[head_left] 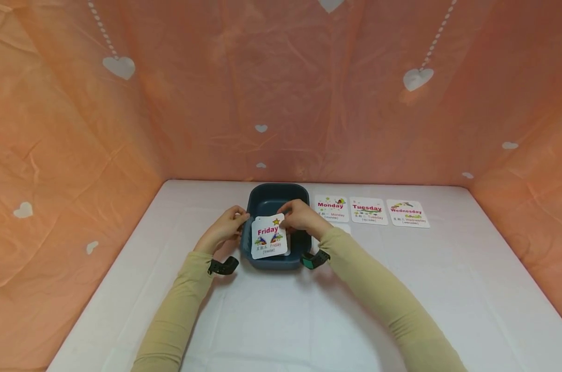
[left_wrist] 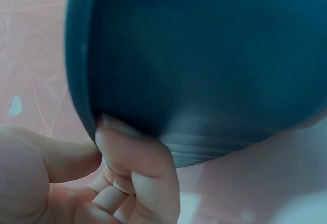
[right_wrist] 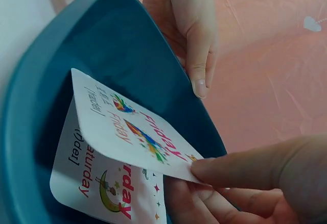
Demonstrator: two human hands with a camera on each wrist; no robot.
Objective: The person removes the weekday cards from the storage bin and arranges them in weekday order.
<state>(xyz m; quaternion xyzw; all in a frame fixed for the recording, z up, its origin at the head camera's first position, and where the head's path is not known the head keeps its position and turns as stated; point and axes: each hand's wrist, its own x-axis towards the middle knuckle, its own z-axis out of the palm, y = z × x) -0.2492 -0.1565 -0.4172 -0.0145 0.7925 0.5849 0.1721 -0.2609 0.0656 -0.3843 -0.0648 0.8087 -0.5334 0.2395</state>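
Observation:
A dark blue plastic box [head_left: 276, 265] stands on the white-covered table, its inside filling most of the left wrist view. At its left side, my left hand [head_left: 222, 230] pinches the rim between thumb and curled finger. My right hand [head_left: 304, 217] reaches over the right side and pinches the white Friday card [head_left: 268, 238] by a corner. That card is tilted and lifted above a Saturday card [right_wrist: 89, 193] lying inside the box. The Friday card covers part of the Saturday card, so any others beneath are hidden.
Right of the box, the Monday card [head_left: 331, 208], Tuesday card [head_left: 368, 211] and Wednesday card [head_left: 408, 214] lie in a row. Another white card [head_left: 344, 227] below Monday is mostly hidden by my right wrist. Orange cloth [head_left: 281, 103] with hearts hangs behind the table.

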